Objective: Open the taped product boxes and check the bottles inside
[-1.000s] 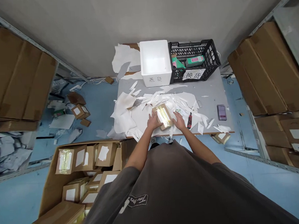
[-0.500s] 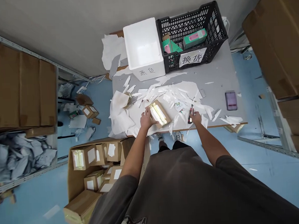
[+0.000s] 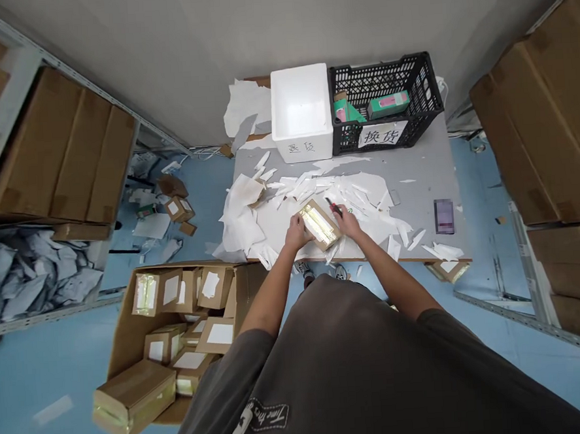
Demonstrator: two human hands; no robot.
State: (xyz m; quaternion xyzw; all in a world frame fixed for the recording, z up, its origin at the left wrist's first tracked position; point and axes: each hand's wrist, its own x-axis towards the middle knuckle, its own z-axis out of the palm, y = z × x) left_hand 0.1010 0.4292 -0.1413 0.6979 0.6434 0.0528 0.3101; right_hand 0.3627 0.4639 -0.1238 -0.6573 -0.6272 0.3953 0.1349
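A small brown cardboard box (image 3: 319, 224) with shiny yellowish tape and a white label lies tilted near the front edge of the table. My left hand (image 3: 297, 233) grips its left side, the fingers curled against the cardboard. In my right hand (image 3: 347, 222) is a red and black utility knife (image 3: 335, 207), its tip pointing up and left just beyond the box's right side. Whether the blade is out is too small to tell. Torn white paper scraps (image 3: 360, 190) lie around and behind the box.
Behind stand a white foam box (image 3: 303, 147) and a black plastic crate (image 3: 387, 116) holding green-pink boxes. A phone-like device (image 3: 444, 217) lies at the right. A large carton (image 3: 122, 319) full of small boxes is at lower left. Shelves with cartons (image 3: 553, 109) flank both sides.
My right hand has brought the utility knife left and up, from the paper scraps to the box's right side. My left hand stays on the box. The head view has shifted.
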